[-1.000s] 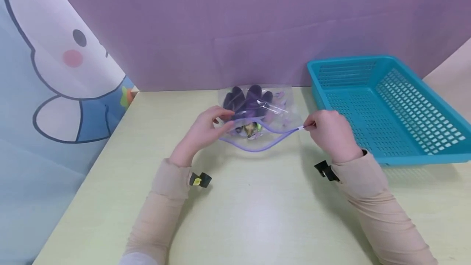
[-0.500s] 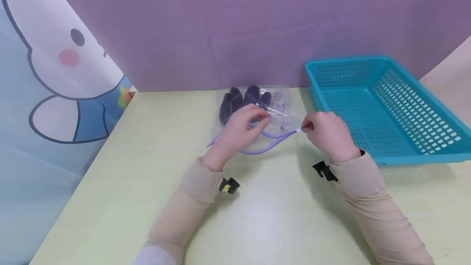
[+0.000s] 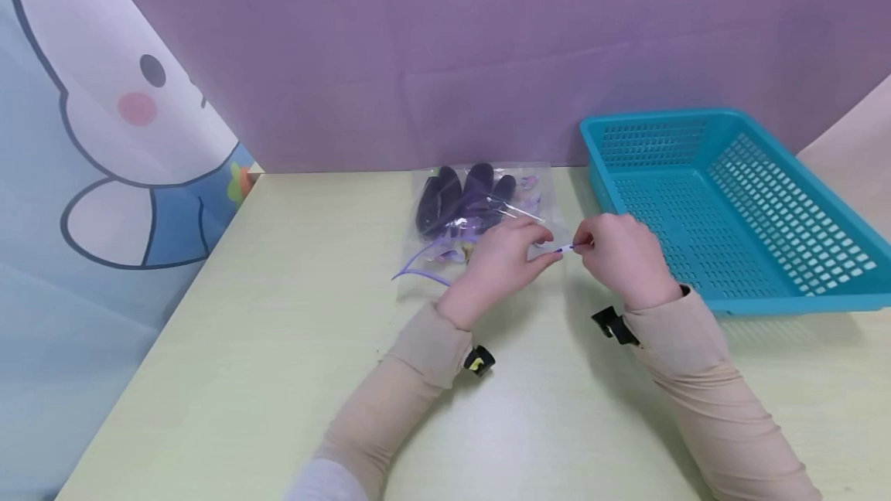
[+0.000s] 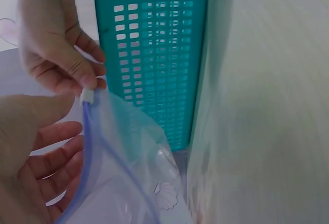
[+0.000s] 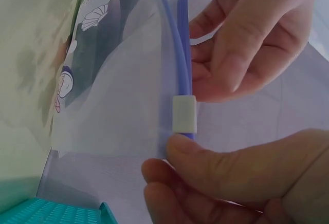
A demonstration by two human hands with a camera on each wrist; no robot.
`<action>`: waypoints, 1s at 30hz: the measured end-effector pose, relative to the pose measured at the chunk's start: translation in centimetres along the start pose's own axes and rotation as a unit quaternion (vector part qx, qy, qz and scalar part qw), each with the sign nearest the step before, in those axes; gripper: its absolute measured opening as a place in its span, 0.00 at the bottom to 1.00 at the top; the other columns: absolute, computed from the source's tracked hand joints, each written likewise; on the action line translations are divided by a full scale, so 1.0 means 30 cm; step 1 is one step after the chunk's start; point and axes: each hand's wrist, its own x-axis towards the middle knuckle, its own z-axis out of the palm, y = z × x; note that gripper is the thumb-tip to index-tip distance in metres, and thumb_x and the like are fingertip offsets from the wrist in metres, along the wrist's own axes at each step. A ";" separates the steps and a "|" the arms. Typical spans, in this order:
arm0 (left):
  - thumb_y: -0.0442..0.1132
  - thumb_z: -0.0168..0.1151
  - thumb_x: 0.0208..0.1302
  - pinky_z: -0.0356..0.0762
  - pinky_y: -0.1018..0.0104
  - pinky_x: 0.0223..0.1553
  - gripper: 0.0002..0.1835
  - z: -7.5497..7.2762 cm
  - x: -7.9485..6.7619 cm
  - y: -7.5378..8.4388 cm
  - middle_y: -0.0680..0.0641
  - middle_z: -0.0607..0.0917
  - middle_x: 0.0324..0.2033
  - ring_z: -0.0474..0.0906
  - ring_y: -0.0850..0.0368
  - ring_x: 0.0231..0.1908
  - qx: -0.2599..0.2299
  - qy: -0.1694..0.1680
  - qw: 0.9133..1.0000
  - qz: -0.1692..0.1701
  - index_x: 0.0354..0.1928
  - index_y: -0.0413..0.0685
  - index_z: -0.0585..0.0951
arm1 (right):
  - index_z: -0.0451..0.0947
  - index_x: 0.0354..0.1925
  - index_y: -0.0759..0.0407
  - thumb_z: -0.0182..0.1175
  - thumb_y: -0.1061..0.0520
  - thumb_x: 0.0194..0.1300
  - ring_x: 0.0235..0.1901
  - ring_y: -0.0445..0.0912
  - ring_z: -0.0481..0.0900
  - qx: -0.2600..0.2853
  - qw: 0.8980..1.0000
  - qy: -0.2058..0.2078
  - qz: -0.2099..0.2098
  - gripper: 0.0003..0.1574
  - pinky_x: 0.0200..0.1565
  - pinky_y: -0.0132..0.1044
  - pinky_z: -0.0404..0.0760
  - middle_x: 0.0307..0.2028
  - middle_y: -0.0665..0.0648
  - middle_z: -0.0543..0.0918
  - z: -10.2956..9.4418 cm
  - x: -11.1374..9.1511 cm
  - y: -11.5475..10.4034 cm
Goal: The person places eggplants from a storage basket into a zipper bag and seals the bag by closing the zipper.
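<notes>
A clear zip bag [image 3: 487, 203] with a purple zip edge [image 3: 421, 253] lies at the table's back, its mouth parted on the left. Dark, finger-like shapes [image 3: 448, 195] show through the film; I cannot tell what they are. My right hand [image 3: 623, 257] pinches the bag's right corner, just beside the white slider [image 5: 184, 114]. Close to that slider from the other side is my left hand [image 3: 497, 261]. In the left wrist view, its thumb [image 4: 51, 108] and fingers stand apart near the zip edge, with nothing clearly pinched. Pink shell prints [image 5: 95, 17] mark the bag.
A turquoise plastic basket [image 3: 800, 304] with perforated walls stands to the right, close beside my right hand. Behind the pale table [image 3: 278, 331] hangs a purple cloth [image 3: 418, 60]. A cartoon-printed sheet [image 3: 42, 346] covers the left side.
My left hand has left the bag mouth's left side and moved right along the zip edge to the slider. My right hand has kept its pinch on the corner.
</notes>
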 end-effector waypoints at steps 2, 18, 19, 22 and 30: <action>0.49 0.62 0.63 0.76 0.69 0.42 0.14 0.006 0.004 0.006 0.53 0.84 0.39 0.80 0.59 0.40 0.007 0.007 1.000 0.001 0.43 0.49 0.84 | 0.83 0.30 0.68 0.59 0.69 0.58 0.25 0.54 0.76 0.001 1.000 -0.001 0.001 0.06 0.27 0.46 0.77 0.29 0.65 0.84 -0.001 0.000 -0.002; 0.45 0.63 0.62 0.74 0.70 0.40 0.08 0.041 0.001 0.013 0.55 0.85 0.31 0.80 0.64 0.34 0.042 0.056 0.996 0.050 0.38 0.51 0.86 | 0.84 0.30 0.68 0.60 0.68 0.57 0.27 0.55 0.79 0.006 1.000 0.002 -0.003 0.06 0.28 0.48 0.78 0.30 0.66 0.85 0.002 -0.003 -0.005; 0.45 0.63 0.62 0.74 0.70 0.40 0.08 0.042 0.000 0.013 0.55 0.85 0.31 0.80 0.64 0.34 0.042 0.057 0.996 0.050 0.38 0.51 0.86 | 0.84 0.30 0.68 0.60 0.68 0.57 0.27 0.55 0.79 0.006 1.000 0.002 -0.004 0.06 0.28 0.48 0.79 0.30 0.65 0.85 0.003 -0.003 -0.005; 0.46 0.63 0.62 0.74 0.69 0.41 0.09 0.044 0.000 0.015 0.55 0.85 0.32 0.80 0.64 0.34 0.045 0.058 0.996 0.054 0.38 0.51 0.86 | 0.84 0.30 0.68 0.59 0.68 0.57 0.27 0.55 0.79 0.004 1.000 0.004 -0.008 0.06 0.28 0.48 0.78 0.30 0.65 0.85 0.006 -0.003 -0.003; 0.45 0.62 0.63 0.73 0.68 0.43 0.09 0.048 -0.002 0.015 0.55 0.85 0.33 0.80 0.64 0.35 0.053 0.055 0.996 0.054 0.40 0.51 0.85 | 0.83 0.30 0.67 0.59 0.68 0.57 0.26 0.54 0.77 0.007 1.000 -0.005 0.000 0.06 0.26 0.46 0.78 0.30 0.65 0.84 0.009 -0.002 -0.006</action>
